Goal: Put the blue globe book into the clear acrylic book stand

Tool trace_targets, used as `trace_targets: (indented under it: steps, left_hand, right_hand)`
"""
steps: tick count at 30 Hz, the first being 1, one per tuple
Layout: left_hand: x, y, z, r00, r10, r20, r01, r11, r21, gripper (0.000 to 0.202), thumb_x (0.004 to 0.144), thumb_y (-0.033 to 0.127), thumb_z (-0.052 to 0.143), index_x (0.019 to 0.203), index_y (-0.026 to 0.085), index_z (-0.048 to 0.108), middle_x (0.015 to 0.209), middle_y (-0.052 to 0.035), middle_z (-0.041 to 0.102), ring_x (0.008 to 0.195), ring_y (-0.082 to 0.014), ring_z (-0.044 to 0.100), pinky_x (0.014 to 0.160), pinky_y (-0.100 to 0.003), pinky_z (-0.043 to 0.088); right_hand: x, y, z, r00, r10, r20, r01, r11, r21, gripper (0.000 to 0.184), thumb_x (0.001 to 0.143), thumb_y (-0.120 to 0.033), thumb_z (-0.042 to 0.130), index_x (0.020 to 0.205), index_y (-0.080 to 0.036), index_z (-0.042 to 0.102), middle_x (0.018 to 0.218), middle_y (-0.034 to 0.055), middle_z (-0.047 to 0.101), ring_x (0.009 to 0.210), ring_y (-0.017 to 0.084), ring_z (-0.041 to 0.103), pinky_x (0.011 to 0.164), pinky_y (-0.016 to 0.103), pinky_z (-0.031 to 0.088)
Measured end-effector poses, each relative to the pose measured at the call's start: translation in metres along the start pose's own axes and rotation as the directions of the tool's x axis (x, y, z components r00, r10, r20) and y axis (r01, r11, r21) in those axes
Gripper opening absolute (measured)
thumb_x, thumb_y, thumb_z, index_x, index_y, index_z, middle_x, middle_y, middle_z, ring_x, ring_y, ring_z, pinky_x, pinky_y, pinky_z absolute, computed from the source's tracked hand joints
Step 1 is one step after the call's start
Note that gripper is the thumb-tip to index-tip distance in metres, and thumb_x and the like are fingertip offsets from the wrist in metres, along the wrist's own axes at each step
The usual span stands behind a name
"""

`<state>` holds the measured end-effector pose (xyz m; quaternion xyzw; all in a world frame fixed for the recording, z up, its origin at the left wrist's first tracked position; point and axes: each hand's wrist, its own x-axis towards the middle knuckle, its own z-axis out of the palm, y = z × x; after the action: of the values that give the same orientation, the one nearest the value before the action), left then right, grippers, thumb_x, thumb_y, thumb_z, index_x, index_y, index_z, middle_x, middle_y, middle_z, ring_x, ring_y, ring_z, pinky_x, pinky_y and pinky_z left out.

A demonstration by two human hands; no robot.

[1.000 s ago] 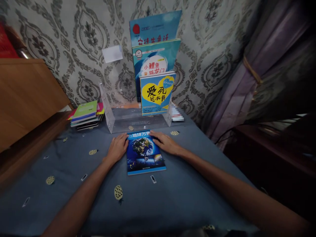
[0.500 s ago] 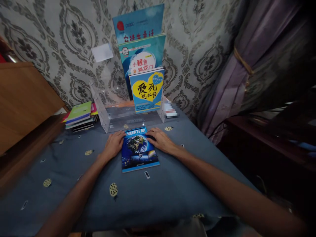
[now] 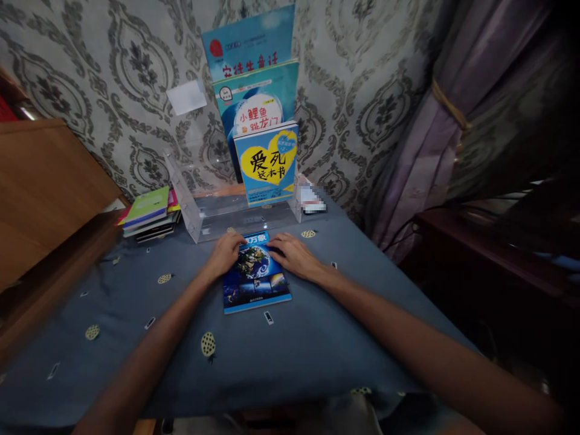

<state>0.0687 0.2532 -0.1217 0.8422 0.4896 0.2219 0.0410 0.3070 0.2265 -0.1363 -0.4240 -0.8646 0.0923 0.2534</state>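
Observation:
A blue book (image 3: 257, 289) with a picture of the Earth on its cover lies flat on the cloth-covered table. My left hand (image 3: 226, 252) rests over its upper left corner, fingers reaching across part of the title. On the right side of the cover, my right hand (image 3: 296, 257) lies with thumb and fingers apart, touching the edge. Just beyond the book stands a clear acrylic rack (image 3: 193, 217). Upright in its right part are a book with a yellow heart (image 3: 267, 166), a teal book (image 3: 254, 96) behind it and a taller blue book (image 3: 251, 42) at the back.
A stack of thin books (image 3: 149, 211) sits to the left of the rack, near a wooden panel (image 3: 54, 181). Past the rack's right end lies a pale item (image 3: 312, 196), blurred out. A tied curtain (image 3: 421, 139) hangs at the right, beside a dark red cabinet (image 3: 448, 235).
My left hand has moved rightward from the book's left edge onto the cover, hiding part of the title. My right hand and the book have hardly moved.

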Motion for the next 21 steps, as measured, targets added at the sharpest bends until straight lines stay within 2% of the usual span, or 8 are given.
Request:
trace_targets:
  steps: [3, 6, 13, 16, 19, 21]
  left_hand:
    - [0.009, 0.013, 0.010, 0.999, 0.048, 0.025, -0.049, 0.998, 0.049, 0.032, 0.091, 0.010, 0.043, 0.104, 0.019, 0.071, 0.108, -0.0067, 0.070, 0.105, -0.0217, 0.061, 0.099, -0.037, 0.047]
    - [0.018, 0.022, 0.016, 0.999, 0.025, 0.028, -0.028, 0.995, 0.098, 0.030, 0.094, 0.013, 0.043, 0.107, 0.018, 0.070, 0.108, -0.0083, 0.068, 0.105, -0.0232, 0.060, 0.098, -0.038, 0.046]
    - [0.023, 0.024, 0.035, 0.999, -0.032, -0.024, 0.035, 0.992, 0.119, 0.032, 0.096, 0.017, 0.043, 0.119, 0.018, 0.065, 0.114, -0.0106, 0.066, 0.113, -0.0252, 0.057, 0.100, -0.041, 0.043]
    - [0.022, 0.020, 0.038, 0.998, -0.042, -0.047, 0.046, 0.993, 0.108, 0.030, 0.095, 0.019, 0.046, 0.118, 0.019, 0.065, 0.114, -0.0096, 0.065, 0.112, -0.0246, 0.057, 0.101, -0.040, 0.043]
    - [0.022, 0.018, 0.038, 0.997, -0.046, -0.064, 0.053, 0.993, 0.102, 0.029, 0.095, 0.020, 0.046, 0.117, 0.017, 0.065, 0.113, -0.0113, 0.065, 0.110, -0.0261, 0.057, 0.100, -0.042, 0.044]
    - [0.022, 0.018, 0.037, 0.997, -0.043, -0.066, 0.049, 0.994, 0.093, 0.029, 0.095, 0.020, 0.046, 0.117, 0.016, 0.065, 0.113, -0.0118, 0.065, 0.111, -0.0264, 0.057, 0.100, -0.042, 0.044]
  right_hand:
    - [0.000, 0.001, 0.001, 1.000, 0.017, 0.000, -0.017, 1.000, 0.010, 0.028, 0.095, -0.021, 0.056, 0.119, -0.017, 0.069, 0.118, 0.0122, 0.068, 0.112, 0.027, 0.059, 0.103, 0.046, 0.044]
    - [-0.001, 0.001, 0.001, 1.000, 0.016, 0.004, -0.016, 1.000, 0.008, 0.027, 0.095, -0.021, 0.056, 0.119, -0.016, 0.069, 0.117, 0.0124, 0.068, 0.112, 0.026, 0.059, 0.105, 0.045, 0.042]
    - [-0.001, -0.005, -0.003, 0.999, 0.051, 0.010, -0.051, 0.997, -0.065, 0.027, 0.097, -0.021, 0.052, 0.115, -0.014, 0.071, 0.108, 0.0120, 0.069, 0.104, 0.024, 0.059, 0.096, 0.039, 0.045]
    - [-0.001, -0.008, -0.005, 0.991, 0.136, -0.017, -0.137, 0.984, -0.115, 0.024, 0.096, -0.022, 0.054, 0.112, -0.016, 0.070, 0.103, 0.0109, 0.069, 0.102, 0.024, 0.060, 0.090, 0.035, 0.047]
    - [-0.002, -0.009, -0.006, 0.958, 0.284, -0.039, -0.287, 0.948, -0.137, 0.020, 0.094, -0.028, 0.058, 0.105, -0.019, 0.072, 0.101, 0.0101, 0.070, 0.098, 0.024, 0.063, 0.082, 0.032, 0.049]
    - [-0.002, -0.009, -0.005, 0.940, 0.341, -0.026, -0.342, 0.934, -0.103, 0.020, 0.093, -0.031, 0.059, 0.103, -0.020, 0.072, 0.100, 0.0095, 0.071, 0.096, 0.024, 0.065, 0.080, 0.031, 0.050]
